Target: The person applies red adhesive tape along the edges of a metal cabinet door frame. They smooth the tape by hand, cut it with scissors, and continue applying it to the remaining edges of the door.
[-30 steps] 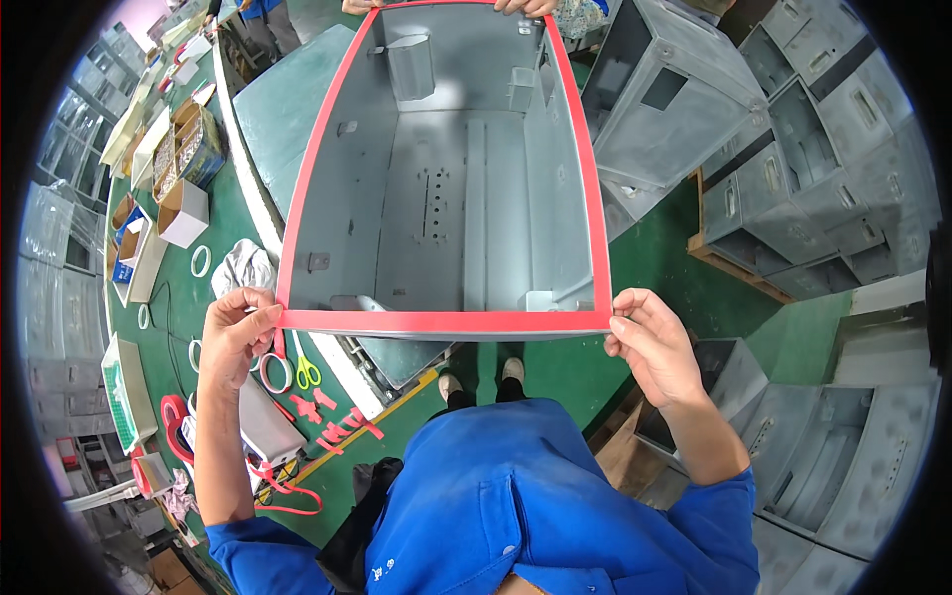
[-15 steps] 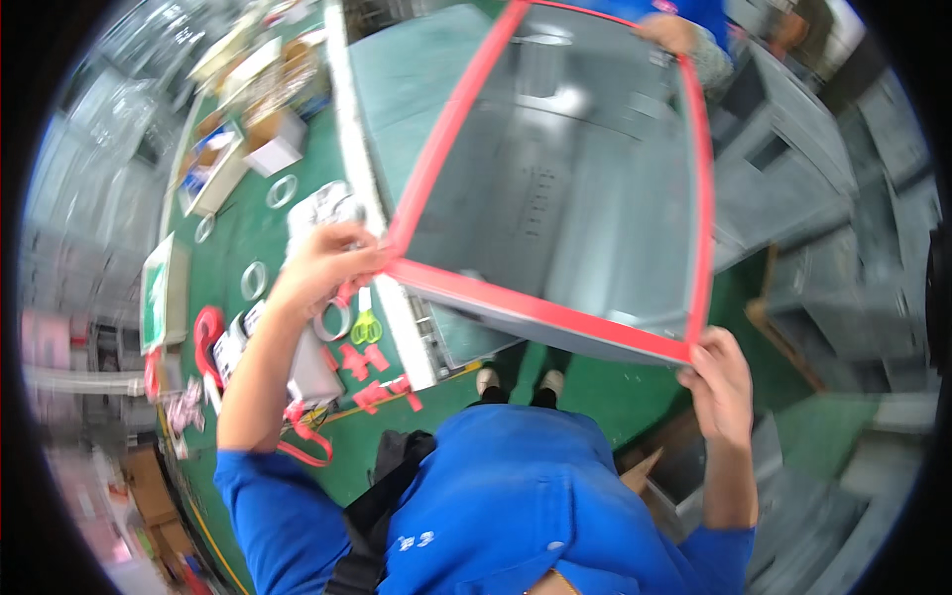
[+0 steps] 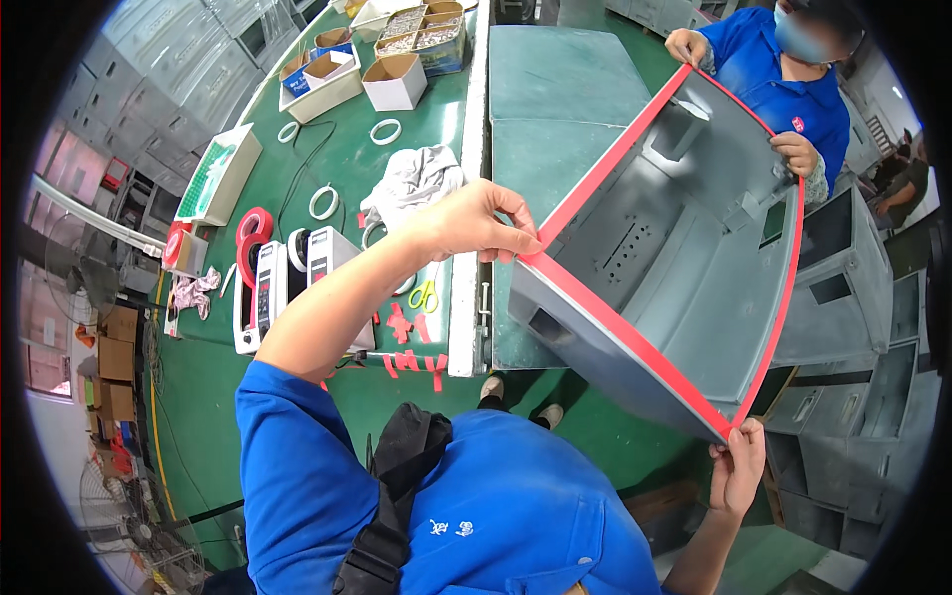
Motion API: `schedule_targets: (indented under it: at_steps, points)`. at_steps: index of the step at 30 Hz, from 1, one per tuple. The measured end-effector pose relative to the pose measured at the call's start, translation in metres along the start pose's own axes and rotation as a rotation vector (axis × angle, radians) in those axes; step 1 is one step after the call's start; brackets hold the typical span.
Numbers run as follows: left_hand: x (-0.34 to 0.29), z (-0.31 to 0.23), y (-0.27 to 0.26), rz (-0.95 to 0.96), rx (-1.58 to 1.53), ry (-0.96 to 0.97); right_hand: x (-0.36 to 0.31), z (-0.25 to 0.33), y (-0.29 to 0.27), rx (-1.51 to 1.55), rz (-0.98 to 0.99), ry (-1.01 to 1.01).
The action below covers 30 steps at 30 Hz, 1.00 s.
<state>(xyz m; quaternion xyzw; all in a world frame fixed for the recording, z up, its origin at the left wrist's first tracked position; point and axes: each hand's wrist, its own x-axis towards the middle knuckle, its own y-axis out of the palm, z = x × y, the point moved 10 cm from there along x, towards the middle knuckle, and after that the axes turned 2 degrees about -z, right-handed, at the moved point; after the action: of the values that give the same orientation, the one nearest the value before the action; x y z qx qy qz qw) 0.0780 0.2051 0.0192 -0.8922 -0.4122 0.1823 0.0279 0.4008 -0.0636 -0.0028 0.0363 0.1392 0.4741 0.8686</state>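
Note:
A large grey open-topped metal box (image 3: 603, 362) tilts in front of me, red tape (image 3: 627, 340) running along its rim. My left hand (image 3: 474, 222) is closed at its near left corner, thumb and fingers pinching the taped edge. At the near right corner my right hand (image 3: 739, 464) is closed in the same way on the rim. Across from me, a co-worker in blue has one hand (image 3: 686, 47) at the far left corner and the other hand (image 3: 795, 154) on the far right edge. Holes and a slot show inside the box.
On the green table (image 3: 436, 109) to the left lie a white cloth (image 3: 415, 180), yellow-green scissors (image 3: 423, 296), red tape rolls (image 3: 254, 230), tape dispensers (image 3: 268, 288) and bins. Red tape strips (image 3: 402, 360) hang from its near edge. Grey metal cabinets (image 3: 828, 288) stand at right.
The view has swung left, so the box sits farther right and looks more angled. More of the co-worker shows. Both my hands keep to the same two corners.

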Motion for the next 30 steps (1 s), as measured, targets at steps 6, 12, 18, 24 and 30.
schedule_targets:
  at_steps: [6, 12, 18, 24, 30]
  points:
    - [-0.004, -0.002, 0.000, -0.013, 0.005, 0.037, 0.000, -0.001, 0.001, -0.020, 0.023, 0.004]
    - [-0.005, -0.004, 0.001, -0.004, 0.023, 0.065, 0.001, -0.001, 0.002, -0.032, 0.038, 0.001]
    - [-0.004, -0.005, 0.000, 0.002, 0.030, 0.099, 0.002, -0.003, -0.001, -0.016, 0.037, 0.001]
    - [-0.005, -0.008, 0.001, 0.001, 0.051, 0.158, 0.003, -0.003, -0.002, -0.024, 0.040, -0.003]
    - [-0.007, -0.013, 0.003, -0.002, 0.062, 0.184, 0.003, -0.003, -0.002, -0.033, 0.037, -0.010]
